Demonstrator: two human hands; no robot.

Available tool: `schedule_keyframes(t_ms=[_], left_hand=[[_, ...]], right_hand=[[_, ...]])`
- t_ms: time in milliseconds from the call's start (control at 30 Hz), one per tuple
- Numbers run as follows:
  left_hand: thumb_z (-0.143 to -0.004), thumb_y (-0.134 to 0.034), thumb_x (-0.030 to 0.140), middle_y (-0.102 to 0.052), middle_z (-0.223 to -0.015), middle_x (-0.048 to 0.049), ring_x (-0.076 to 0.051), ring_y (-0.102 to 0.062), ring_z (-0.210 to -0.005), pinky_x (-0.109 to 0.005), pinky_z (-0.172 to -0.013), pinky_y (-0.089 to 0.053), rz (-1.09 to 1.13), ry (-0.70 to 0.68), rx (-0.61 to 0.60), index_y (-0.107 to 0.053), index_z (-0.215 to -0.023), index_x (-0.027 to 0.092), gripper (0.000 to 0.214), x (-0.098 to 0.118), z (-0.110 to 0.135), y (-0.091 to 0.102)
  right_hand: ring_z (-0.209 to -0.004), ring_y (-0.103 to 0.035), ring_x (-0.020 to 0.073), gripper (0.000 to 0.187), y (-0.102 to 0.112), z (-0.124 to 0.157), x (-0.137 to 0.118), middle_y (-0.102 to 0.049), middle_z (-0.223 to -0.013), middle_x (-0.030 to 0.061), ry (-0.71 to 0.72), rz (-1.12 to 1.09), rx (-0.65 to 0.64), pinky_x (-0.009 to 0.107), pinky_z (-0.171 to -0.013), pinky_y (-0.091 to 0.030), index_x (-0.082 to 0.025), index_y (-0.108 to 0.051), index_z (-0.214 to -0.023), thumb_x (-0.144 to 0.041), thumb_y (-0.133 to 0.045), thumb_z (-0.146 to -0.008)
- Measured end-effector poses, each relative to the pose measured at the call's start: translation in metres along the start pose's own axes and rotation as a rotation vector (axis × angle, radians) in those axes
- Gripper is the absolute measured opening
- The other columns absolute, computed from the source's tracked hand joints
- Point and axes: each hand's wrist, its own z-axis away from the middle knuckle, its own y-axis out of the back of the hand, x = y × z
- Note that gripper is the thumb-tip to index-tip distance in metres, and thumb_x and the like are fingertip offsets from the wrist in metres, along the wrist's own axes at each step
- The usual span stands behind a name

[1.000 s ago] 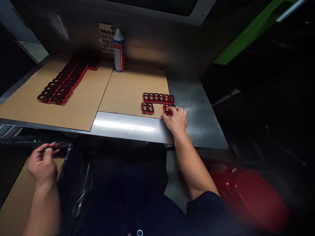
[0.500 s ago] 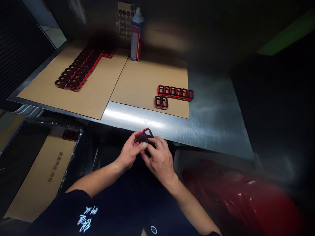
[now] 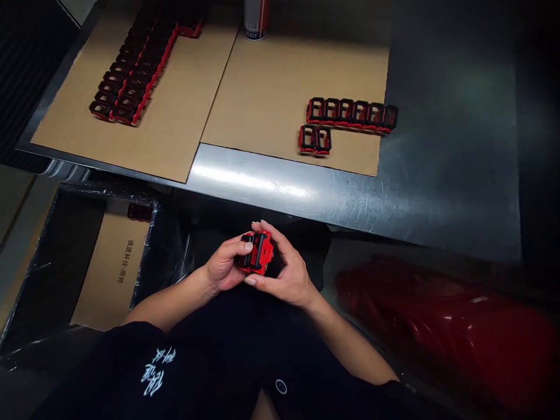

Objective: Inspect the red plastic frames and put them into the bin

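My left hand (image 3: 226,266) and my right hand (image 3: 285,275) meet in front of my body, both closed around a red-and-black rectangular frame piece (image 3: 256,252). Its lower part is hidden by my fingers. On the right cardboard sheet (image 3: 262,99) lies a row of several matching frames (image 3: 350,114), with a pair of frames (image 3: 315,140) just below it. Both hands are well apart from these. Two dense rows of frames (image 3: 126,76) fill part of the left cardboard sheet (image 3: 65,131).
A steel table edge (image 3: 280,186) runs between my hands and the sheets. At lower left stands a plastic-lined box (image 3: 111,274) with printed cardboard and a dark red piece (image 3: 140,212). A glossy red object (image 3: 441,332) lies at right. A spray can (image 3: 256,17) stands at the top.
My right hand has left the sheet with a frame, and my left hand has come in from the lower left. Both now hold that frame near my body, turned over; the view has tilted down.
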Motion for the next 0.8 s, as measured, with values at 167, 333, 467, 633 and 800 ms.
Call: schedule_keyframes(t_ms=[167,333,467,633,800], left_hand=[[-0.065,-0.089,0.031,-0.072,-0.082,-0.0046,-0.015,-0.069,-0.070,-0.024,-0.065,-0.058,-0.033,-0.010,0.030,-0.072,-0.098,0.012,0.042,0.000,0.004,0.005],[-0.070,-0.088,0.039,-0.070,-0.084,-0.0027,-0.011,-0.066,-0.070,-0.020,-0.065,-0.056,-0.177,-0.060,0.138,-0.072,-0.099,0.012,0.042,0.001,0.002,0.012],[-0.073,-0.086,0.036,-0.071,-0.087,-0.0019,-0.011,-0.067,-0.067,-0.020,-0.062,-0.057,-0.242,-0.083,0.127,-0.069,-0.098,0.016,0.036,0.003,0.002,0.013],[-0.070,-0.085,0.028,-0.066,-0.073,0.0013,-0.010,-0.063,-0.053,-0.020,-0.050,-0.052,-0.273,-0.017,0.113,-0.061,-0.081,0.016,0.029,0.010,0.007,0.013],[-0.076,-0.081,0.037,-0.064,-0.069,0.0010,-0.008,-0.057,-0.051,-0.019,-0.051,-0.046,-0.487,-0.054,0.051,-0.067,-0.097,0.016,0.032,0.010,0.016,0.014]], right_hand=[[-0.127,-0.064,0.0292,0.085,-0.004,-0.003,-0.006,-0.064,-0.141,0.0098,-0.027,0.009,0.001,0.047,-0.110,-0.052,-0.030,-0.051,-0.147,-0.031,-0.090,-0.071],[-0.127,-0.063,0.0301,0.083,0.002,0.001,-0.008,-0.062,-0.143,0.0117,-0.059,0.056,-0.018,0.048,-0.109,-0.053,-0.028,-0.053,-0.145,-0.030,-0.089,-0.071],[-0.135,-0.058,0.0305,0.082,0.006,0.002,-0.007,-0.061,-0.144,0.0126,0.006,0.129,-0.019,0.050,-0.114,-0.048,-0.027,-0.052,-0.146,-0.027,-0.088,-0.073],[-0.138,-0.055,0.0300,0.081,0.008,0.002,-0.006,-0.062,-0.143,0.0112,0.047,0.182,-0.043,0.052,-0.117,-0.045,-0.028,-0.050,-0.148,-0.024,-0.085,-0.075],[-0.139,-0.053,0.0318,0.079,0.007,0.003,-0.003,-0.062,-0.143,0.0121,0.035,0.241,-0.037,0.054,-0.116,-0.045,-0.028,-0.051,-0.147,-0.029,-0.086,-0.076]])
